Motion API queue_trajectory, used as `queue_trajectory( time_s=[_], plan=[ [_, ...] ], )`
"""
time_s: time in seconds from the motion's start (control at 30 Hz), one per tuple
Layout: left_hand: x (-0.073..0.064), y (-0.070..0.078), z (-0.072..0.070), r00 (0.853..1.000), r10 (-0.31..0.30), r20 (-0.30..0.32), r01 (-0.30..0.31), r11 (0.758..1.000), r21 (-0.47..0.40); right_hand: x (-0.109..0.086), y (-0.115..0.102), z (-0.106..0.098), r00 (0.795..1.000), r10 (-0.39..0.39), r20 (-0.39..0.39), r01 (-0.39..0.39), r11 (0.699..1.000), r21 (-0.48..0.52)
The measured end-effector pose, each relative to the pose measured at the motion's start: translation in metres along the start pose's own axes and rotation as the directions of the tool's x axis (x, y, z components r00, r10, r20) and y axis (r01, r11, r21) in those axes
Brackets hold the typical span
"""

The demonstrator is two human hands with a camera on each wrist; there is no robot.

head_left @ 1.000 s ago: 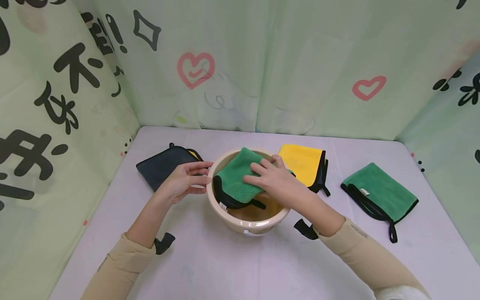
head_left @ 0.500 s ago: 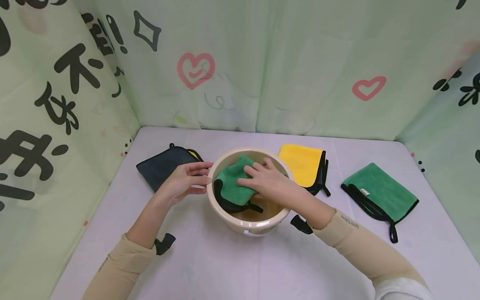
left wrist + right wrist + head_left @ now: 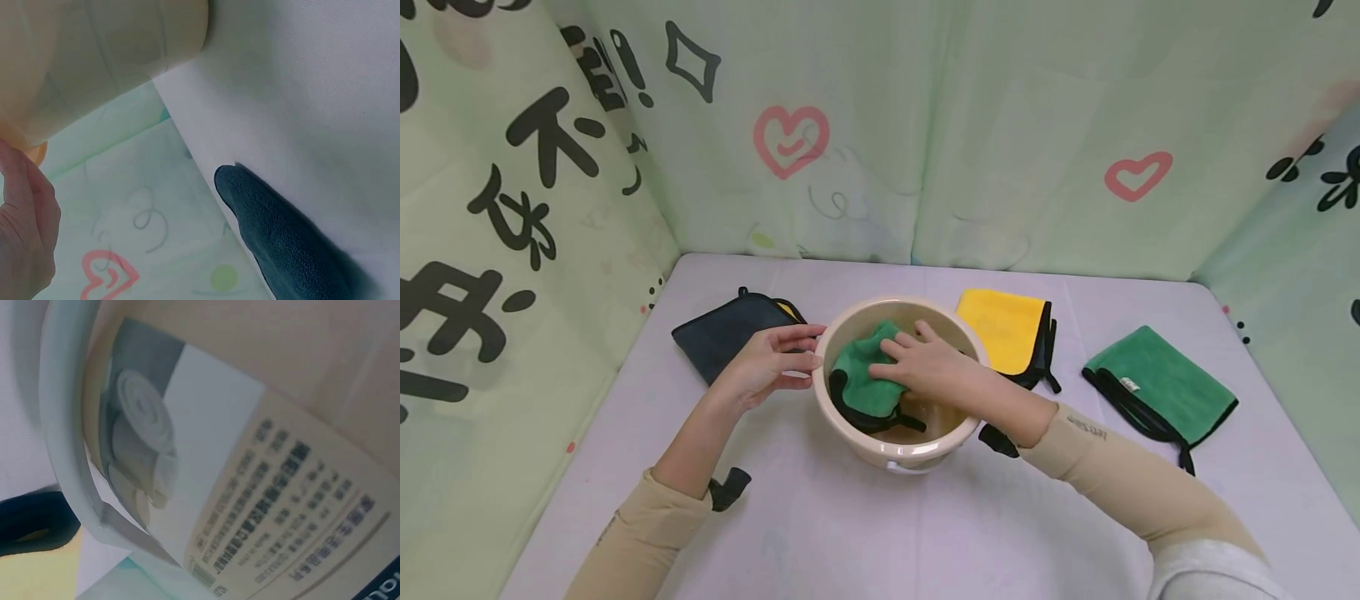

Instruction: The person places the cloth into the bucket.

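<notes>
Touching green cloth [image 3: 867, 375] inside the bucket [image 3: 917, 451], right hand [image 3: 928, 364] with fingers spread, left hand [image 3: 771, 362], fingers straight, seemingly against the bucket, dark cloth [image 3: 718, 335] left of the bucket

A light purple flat table top [image 3: 820, 533] with round corners sits between three pale green cloth walls [image 3: 1022, 108]. Big black letters [image 3: 547, 154] run down the left one, and two pink hearts [image 3: 791, 152] are on the back one. The light is soft and even.
</notes>
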State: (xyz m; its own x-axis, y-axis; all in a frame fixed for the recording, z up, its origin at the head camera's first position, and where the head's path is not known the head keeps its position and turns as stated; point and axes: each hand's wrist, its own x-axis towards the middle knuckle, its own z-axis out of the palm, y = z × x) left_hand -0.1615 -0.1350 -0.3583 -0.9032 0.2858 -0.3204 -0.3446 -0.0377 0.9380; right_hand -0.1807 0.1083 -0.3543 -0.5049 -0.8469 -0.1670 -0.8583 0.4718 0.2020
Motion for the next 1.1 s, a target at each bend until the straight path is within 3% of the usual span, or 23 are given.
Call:
queue_trajectory(
  time_s=[0.57, 0.83, 1.1],
  plan=[
    [-0.0007, 0.0001, -0.0013, 1.000, 0.015, -0.002, -0.015, 1.000, -0.011, 0.0047, -0.0035, 0.0055, 0.998, -0.055, 0.044, 0.062, 0.978, -0.199],
    [-0.0019, -0.0005, -0.0008, 1.000, 0.017, -0.001, -0.017, 1.000, -0.011, 0.0054, -0.0050, 0.0050, 0.993, -0.038, 0.114, 0.058, 0.982, -0.182],
    [-0.0003, -0.0011, 0.0003, 1.000, 0.016, -0.001, -0.016, 1.000, 0.010, 0.0038, -0.0040, 0.0052, 0.990, -0.023, 0.136, 0.042, 0.989, -0.143]
  ],
)
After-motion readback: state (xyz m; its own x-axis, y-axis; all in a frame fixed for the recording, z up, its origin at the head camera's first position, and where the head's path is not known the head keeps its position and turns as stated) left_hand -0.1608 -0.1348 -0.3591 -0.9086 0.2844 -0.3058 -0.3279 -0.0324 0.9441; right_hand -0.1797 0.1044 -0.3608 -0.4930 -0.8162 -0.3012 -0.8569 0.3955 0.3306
